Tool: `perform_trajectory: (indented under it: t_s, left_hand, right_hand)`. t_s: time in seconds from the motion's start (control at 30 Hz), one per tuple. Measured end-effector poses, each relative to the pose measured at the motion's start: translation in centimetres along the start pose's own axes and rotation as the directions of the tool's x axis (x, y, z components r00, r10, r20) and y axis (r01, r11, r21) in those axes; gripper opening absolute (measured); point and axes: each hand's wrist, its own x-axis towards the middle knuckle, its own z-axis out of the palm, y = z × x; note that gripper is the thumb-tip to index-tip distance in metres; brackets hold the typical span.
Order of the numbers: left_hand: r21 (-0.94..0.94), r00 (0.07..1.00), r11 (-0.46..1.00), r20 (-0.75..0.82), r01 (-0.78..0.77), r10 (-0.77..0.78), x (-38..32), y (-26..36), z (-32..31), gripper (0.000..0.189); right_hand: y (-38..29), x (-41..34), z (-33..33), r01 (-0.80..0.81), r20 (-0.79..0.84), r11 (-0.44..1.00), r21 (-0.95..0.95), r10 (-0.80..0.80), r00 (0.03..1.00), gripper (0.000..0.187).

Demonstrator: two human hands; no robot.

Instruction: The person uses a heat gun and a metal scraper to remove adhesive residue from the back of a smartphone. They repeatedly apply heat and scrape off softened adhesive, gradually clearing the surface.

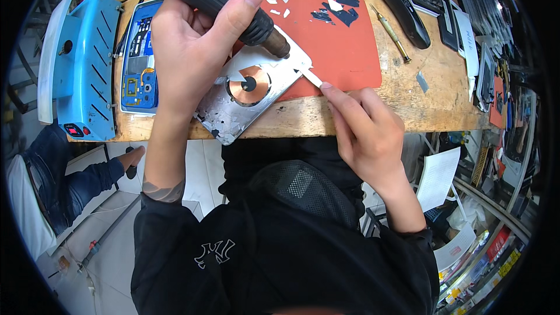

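Observation:
My left hand grips a black hot air gun, its metal nozzle angled down close over a phone with a cracked back. A copper charging coil shows through the broken back panel, and loose shards cluster at the phone's near end. In my right hand is a slim pale pry tool, its tip at the phone's edge near the right corner. The phone lies slanted, partly on an orange-red mat, with its near corner sticking out past the table edge.
Black and white fragments lie on the mat. A screwdriver and a black trimmer-like tool lie to the right. At left stand an opened blue phone and a blue heating machine. Another person's legs show at lower left.

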Motion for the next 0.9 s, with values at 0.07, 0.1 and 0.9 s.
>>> perform_trajectory:
  t_s: [0.07,0.1,0.9]
  left_hand:
    - [-0.009,1.000,1.000,-0.003,-0.013,0.013,-0.13,-0.09,-0.18,0.035]
    - [-0.021,1.000,1.000,0.005,-0.016,0.017,-0.18,-0.14,-0.29,0.034]
    - [-0.125,0.999,0.991,0.007,-0.052,0.053,-0.40,-0.78,-0.58,0.031]
  right_hand:
    - [-0.01,-0.16,0.33,-0.008,-0.012,1.000,0.016,0.008,1.000,0.036]
    - [0.02,-0.18,0.43,-0.014,-0.018,0.999,0.039,0.015,1.000,0.035]
    - [-0.38,-0.62,-0.24,-0.121,-0.049,0.986,0.112,0.127,0.991,0.030]
